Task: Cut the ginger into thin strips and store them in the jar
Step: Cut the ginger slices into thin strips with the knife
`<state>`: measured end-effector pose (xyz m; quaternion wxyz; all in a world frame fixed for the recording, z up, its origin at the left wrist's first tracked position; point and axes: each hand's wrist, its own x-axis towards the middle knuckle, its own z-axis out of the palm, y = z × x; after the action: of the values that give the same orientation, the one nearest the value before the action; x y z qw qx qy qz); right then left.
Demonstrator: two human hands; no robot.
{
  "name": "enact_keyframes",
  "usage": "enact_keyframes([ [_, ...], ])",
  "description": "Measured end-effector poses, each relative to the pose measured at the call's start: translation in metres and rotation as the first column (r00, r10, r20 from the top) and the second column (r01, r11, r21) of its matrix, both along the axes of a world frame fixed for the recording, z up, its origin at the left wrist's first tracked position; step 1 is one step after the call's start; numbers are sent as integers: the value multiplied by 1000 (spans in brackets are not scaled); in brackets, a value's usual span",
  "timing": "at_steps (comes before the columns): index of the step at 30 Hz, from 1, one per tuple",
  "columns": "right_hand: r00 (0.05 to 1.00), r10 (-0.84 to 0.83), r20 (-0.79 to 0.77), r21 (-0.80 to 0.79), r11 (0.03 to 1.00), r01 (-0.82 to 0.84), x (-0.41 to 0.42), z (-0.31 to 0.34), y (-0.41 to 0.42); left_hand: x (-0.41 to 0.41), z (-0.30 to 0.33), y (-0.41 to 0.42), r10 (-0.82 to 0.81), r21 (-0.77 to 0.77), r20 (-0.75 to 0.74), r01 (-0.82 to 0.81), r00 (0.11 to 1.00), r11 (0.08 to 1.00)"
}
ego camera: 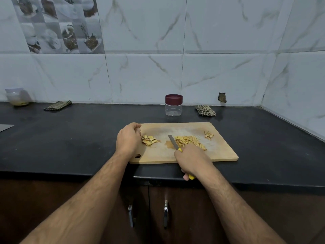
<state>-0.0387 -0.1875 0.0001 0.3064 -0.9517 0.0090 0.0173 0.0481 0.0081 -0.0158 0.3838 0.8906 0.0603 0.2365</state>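
A wooden cutting board (221, 150) lies on the black counter. A pile of thin ginger strips (190, 140) sits in its middle. Flat ginger slices (149, 139) lie to the left, and a small heap of peel scraps (208, 135) lies at the right. My right hand (192, 160) grips a yellow-handled knife (173, 142), its blade lying beside the strips. My left hand (128, 138) rests at the board's left end with fingers loosely curled, next to the slices; whether it touches them I cannot tell. A clear jar (173, 108) with a maroon lid stands closed behind the board.
Two folded cloths lie at the back of the counter, one (58, 105) to the left and one (205, 110) right of the jar. A plastic container (16, 96) stands at the far left. Tiled walls close the back and right. Cabinet doors with metal handles (165, 213) hang below.
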Motion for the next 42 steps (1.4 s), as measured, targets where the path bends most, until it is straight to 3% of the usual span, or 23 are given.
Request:
enact_keyframes([
  [6,999,18,38,-12,1000,-18,0,-6,-3,13,11,6,-106,113,-127,121,986,986],
  [13,998,10,66,-45,999,-7,-4,-7,-3,13,21,9,-235,321,-296,328,926,888],
  [17,998,16,68,-51,999,-12,-4,-7,-3,15,18,8,-224,352,-293,322,930,879],
  [22,998,9,69,-55,998,-5,-6,-6,-3,12,16,7,-190,416,-164,242,968,877],
  [25,997,6,72,-68,998,-2,-7,-6,-2,10,21,3,-193,374,-95,214,977,902],
  [28,996,-8,91,-58,998,13,-8,-6,-1,7,32,-7,-252,217,-57,258,966,942],
  [31,993,-33,118,-40,998,38,-9,-7,-1,-1,35,-28,-299,24,-113,304,947,952],
  [34,993,-41,114,-40,998,46,-12,-4,-1,-6,21,-49,-329,-74,-212,320,920,944],
  [38,998,-43,41,-64,997,46,-13,2,-4,-6,7,-62,-293,-62,-241,286,925,956],
  [42,998,-55,13,-248,967,57,-19,13,-8,-8,10,-57,-254,5,-215,261,943,965],
])
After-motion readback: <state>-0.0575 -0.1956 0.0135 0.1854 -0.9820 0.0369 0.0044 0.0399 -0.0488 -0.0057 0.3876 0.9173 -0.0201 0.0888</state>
